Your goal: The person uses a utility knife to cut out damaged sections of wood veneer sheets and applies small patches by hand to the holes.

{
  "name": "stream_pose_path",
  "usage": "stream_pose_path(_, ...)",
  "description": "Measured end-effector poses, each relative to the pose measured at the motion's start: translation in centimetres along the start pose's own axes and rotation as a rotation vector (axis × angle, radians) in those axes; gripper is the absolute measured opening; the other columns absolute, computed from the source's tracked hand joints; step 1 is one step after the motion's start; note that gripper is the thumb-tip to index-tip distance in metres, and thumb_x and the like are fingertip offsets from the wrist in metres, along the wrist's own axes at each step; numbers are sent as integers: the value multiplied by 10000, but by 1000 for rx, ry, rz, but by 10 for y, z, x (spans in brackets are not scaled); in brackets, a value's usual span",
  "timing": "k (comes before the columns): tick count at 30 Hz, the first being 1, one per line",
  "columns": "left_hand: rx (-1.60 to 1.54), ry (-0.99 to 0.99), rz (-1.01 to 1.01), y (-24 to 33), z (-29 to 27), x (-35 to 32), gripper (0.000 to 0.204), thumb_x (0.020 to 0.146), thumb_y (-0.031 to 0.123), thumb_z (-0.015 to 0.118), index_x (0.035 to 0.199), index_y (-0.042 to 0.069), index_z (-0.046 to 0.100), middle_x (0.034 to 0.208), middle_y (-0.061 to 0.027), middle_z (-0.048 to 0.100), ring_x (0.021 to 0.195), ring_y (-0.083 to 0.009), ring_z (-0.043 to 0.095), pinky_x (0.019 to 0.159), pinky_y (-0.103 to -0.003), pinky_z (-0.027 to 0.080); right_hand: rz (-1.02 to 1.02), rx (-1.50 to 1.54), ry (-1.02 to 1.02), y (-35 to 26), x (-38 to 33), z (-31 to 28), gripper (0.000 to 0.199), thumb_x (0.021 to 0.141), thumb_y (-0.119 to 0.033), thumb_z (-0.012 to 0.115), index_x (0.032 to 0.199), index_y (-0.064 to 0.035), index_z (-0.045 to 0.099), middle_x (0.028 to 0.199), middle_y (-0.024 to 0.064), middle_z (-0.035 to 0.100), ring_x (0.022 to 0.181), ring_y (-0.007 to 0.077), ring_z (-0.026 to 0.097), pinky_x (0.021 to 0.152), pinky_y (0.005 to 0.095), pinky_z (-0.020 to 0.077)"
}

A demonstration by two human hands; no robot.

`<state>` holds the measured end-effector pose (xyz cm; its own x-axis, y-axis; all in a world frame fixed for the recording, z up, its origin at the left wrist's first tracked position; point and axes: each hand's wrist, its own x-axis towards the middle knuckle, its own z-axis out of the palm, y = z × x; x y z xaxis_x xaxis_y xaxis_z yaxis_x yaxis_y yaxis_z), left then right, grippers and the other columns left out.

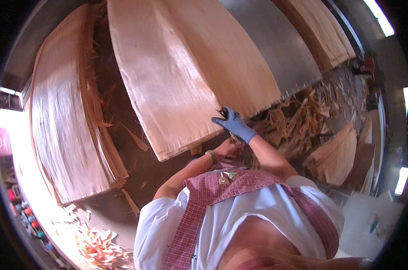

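Note:
My right hand [236, 125], in a blue glove with dark fingertips, is at the near edge of a stack of pale wood veneer sheets [168, 85]. Its fingers are curled, with something small and dark at their tips that I cannot make out. Just below the gloved wrist is my bare left hand [230, 148], close to my apron, a band around its wrist. Its fingers are partly hidden, and whether they hold anything is unclear. Beside the stack's front corner, a second pale veneer sheet [240, 76] reaches away to the right.
Another tall veneer stack [62, 121] stands on the left. A grey metal surface [280, 40] and more veneer [323, 31] lie at the far right. Torn veneer scraps [298, 112] pile up on the right, with shavings [100, 247] at lower left. Cut veneer pieces [334, 155] lean at right.

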<state>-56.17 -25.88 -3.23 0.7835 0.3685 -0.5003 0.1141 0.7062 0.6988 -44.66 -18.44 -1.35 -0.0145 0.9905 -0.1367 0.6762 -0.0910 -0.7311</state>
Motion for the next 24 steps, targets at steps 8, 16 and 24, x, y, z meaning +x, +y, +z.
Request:
stream_pose_path(8, -21, -135, 151, 4, -36, -118, 430, 962, 308, 556, 1292, 33, 547, 1268, -115, 571, 1190, -205, 514, 1048, -338, 378, 180, 475, -44, -104, -17, -75, 316, 852, -245, 736, 987, 21, 633, 857, -30, 567, 752, 100, 469, 680, 266, 430)
stream_pose_path(16, -1161, 208, 601, -68, -45, -199, 840, 850, 697, 501, 1296, -15, 515, 1314, -172, 546, 1209, -328, 527, 1031, -448, 422, 315, 582, -77, -195, -27, -141, 287, 824, -303, 755, 956, -63, 670, 719, -39, 555, 568, 59, 509, 494, 214, 425)
stream_pose_path(24, -1536, 706, 876, -65, -68, -147, 723, 839, 654, 554, 1255, 63, 542, 1260, -131, 587, 1098, -283, 579, 917, -443, 501, 192, 579, 144, -223, -25, -240, 676, 703, -455, 775, 1154, 8, 575, 912, 54, 591, 764, 126, 542, 683, 226, 450)
